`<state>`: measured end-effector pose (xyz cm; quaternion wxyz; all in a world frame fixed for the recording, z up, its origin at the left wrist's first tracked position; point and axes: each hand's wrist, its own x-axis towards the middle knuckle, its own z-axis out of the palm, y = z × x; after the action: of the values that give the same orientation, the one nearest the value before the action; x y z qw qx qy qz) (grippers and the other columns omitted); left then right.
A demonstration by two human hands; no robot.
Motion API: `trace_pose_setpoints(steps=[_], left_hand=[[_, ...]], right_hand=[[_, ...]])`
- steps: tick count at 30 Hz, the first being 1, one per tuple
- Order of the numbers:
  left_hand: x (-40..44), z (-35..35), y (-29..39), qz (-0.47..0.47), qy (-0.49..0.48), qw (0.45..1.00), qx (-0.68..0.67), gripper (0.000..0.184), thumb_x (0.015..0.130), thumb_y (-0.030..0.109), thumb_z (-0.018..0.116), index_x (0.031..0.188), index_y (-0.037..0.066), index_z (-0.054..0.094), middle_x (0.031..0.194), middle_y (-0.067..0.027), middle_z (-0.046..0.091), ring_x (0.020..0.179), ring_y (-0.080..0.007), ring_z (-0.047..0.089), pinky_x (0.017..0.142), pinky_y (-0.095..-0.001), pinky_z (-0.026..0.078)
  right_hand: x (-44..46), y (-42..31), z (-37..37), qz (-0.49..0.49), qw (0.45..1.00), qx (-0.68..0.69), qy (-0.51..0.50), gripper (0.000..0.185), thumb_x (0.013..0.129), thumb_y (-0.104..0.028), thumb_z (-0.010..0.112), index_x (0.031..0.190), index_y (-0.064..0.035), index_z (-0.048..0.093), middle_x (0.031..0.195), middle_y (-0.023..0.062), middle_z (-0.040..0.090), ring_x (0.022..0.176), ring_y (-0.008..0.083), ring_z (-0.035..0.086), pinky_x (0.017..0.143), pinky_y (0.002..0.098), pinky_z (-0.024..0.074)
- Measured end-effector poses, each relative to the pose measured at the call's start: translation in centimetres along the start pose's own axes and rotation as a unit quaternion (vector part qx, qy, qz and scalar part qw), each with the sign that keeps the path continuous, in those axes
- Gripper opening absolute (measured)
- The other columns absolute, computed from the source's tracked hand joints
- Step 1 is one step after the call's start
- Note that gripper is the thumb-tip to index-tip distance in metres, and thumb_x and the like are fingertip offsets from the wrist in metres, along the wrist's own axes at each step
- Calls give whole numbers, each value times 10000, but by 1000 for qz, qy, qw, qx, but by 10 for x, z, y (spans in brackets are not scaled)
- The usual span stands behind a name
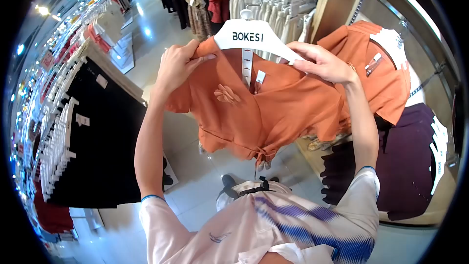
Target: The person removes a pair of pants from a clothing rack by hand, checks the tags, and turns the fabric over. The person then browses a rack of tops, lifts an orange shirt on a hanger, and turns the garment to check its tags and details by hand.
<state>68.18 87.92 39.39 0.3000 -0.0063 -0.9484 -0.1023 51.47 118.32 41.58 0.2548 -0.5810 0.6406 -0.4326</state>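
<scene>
An orange blouse (293, 102) with a flower at the chest and a tie at the waist hangs from a white hanger (246, 36) marked "BOKESI". I hold both up in front of me. My left hand (183, 61) is closed on the blouse's shoulder at the hanger's left end. At the other end, my right hand (317, 62) pinches the hanger tip and the blouse's shoulder, thumb in front. A white paper tag (261, 77) shows inside the neckline. The hanger's hook is partly lost against the clothes behind.
More orange garments (381, 83) hang on a rail at the right, with dark purple garments (405, 161) below. Black garments (102, 142) on white hangers stand at the left. White trousers (264, 7) hang behind. Tiled floor (190, 176) lies between the racks.
</scene>
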Motion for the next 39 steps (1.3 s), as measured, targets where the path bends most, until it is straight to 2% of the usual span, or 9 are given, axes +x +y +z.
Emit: trace_pose_setpoints(steps=[3, 4, 11, 14, 17, 18, 24, 34, 39], left_hand=[[5, 3, 11, -23, 4, 1000, -5, 428, 800, 393, 702, 722, 31, 487, 577, -150, 535, 568, -358, 514, 524, -424, 387], [7, 5, 13, -23, 13, 1000, -12, 432, 803, 390, 701, 713, 29, 481, 569, -150, 526, 558, -359, 501, 519, -421, 381], [34, 16, 39, -29, -23, 995, -88, 467, 812, 387, 699, 697, 5, 456, 546, -165, 483, 529, -349, 450, 513, -406, 362], [46, 26, 53, -5, -27, 993, -116, 482, 821, 386, 694, 704, -11, 449, 550, -181, 470, 523, -354, 428, 510, -410, 354], [53, 37, 70, 27, -32, 994, -101, 475, 825, 388, 689, 721, -13, 456, 578, -219, 469, 559, -399, 443, 518, -432, 360], [58, 45, 76, 58, -22, 994, -95, 469, 823, 387, 690, 727, -11, 461, 584, -225, 474, 573, -414, 457, 520, -435, 366], [70, 66, 119, 79, -60, 990, -105, 432, 798, 343, 723, 729, -4, 476, 567, -202, 521, 531, -392, 509, 499, -414, 403], [113, 133, 161, 187, -63, 976, -97, 543, 801, 507, 660, 715, 20, 437, 580, -160, 565, 573, -375, 572, 538, -436, 441], [121, 172, 166, 177, 1, 974, -138, 542, 827, 459, 660, 975, -35, 493, 828, -209, 605, 757, -404, 597, 653, -434, 480]], right_hand=[[-42, -7, -6, -22, 975, -199, 97, 446, 902, -278, 616, 1234, -3, 503, 1055, 102, 616, 928, 148, 572, 836, 291, 453], [-58, -11, -1, 29, 959, -235, 154, 473, 870, -290, 649, 1220, -3, 511, 1046, 129, 634, 947, 177, 603, 866, 324, 454], [-120, -10, 17, 56, 891, -289, 345, 391, 834, -181, 687, 1147, 13, 557, 972, 140, 657, 870, 214, 643, 780, 305, 481], [-131, -4, 17, 36, 839, -331, 430, 372, 808, -164, 714, 1102, 15, 574, 974, 178, 647, 909, 306, 651, 787, 337, 501], [-148, -2, 16, 24, 775, -460, 432, 378, 804, -200, 716, 1096, 0, 583, 990, 184, 643, 909, 334, 639, 804, 361, 512], [-153, -5, 20, 77, 770, -464, 431, 369, 815, -180, 706, 1107, 10, 583, 1045, 171, 648, 954, 305, 646, 853, 346, 497], [-193, -3, 24, 108, 765, -451, 446, 310, 788, -193, 723, 1014, -29, 589, 830, 169, 635, 728, 323, 641, 618, 361, 502], [-274, -3, -7, 111, 658, -513, 540, 278, 792, -214, 719, 963, -28, 605, 720, 156, 609, 518, 285, 559, 530, 348, 455], [-303, -6, -41, 144, 611, -534, 567, 264, 810, -240, 699, 954, -35, 614, 705, 175, 596, 560, 302, 576, 559, 357, 462]])
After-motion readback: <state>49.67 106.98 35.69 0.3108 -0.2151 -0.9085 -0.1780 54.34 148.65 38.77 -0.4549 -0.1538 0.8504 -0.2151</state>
